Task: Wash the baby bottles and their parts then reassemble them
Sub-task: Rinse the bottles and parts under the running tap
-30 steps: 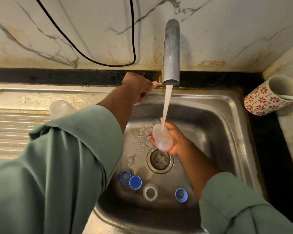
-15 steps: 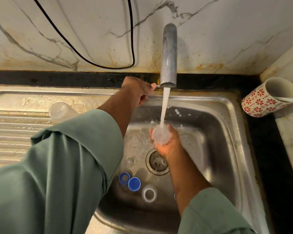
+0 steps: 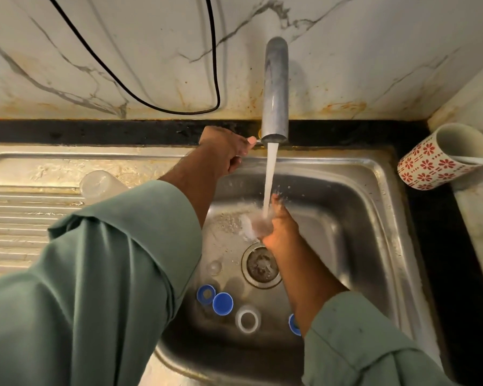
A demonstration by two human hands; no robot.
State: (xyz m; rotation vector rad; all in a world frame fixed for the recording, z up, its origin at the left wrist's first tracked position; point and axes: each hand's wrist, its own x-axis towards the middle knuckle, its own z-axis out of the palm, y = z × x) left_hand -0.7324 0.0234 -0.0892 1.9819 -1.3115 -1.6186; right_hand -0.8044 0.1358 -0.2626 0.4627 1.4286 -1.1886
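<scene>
My right hand [image 3: 280, 228] grips a clear baby bottle [image 3: 255, 225] under the running water from the tap [image 3: 275, 90], over the steel sink [image 3: 374, 218]. My left hand [image 3: 226, 150] holds the small tap lever beside the spout. On the sink floor lie two blue caps [image 3: 215, 299], a white ring [image 3: 247, 319], a clear teat [image 3: 214, 267] and a third blue part [image 3: 293, 324] half hidden by my right forearm. A second clear bottle [image 3: 98, 185] lies on the drainboard, partly behind my left sleeve.
The drain [image 3: 261, 266] sits in the sink's middle. A red-patterned mug [image 3: 441, 157] with a white handle in it stands on the black counter at right. A black cable [image 3: 162, 107] hangs on the marble wall. The ribbed drainboard [image 3: 17, 218] lies at left.
My right hand has turned the bottle under the stream, so the hand now covers more of it. My left hand stays on the tap lever and the water keeps running.
</scene>
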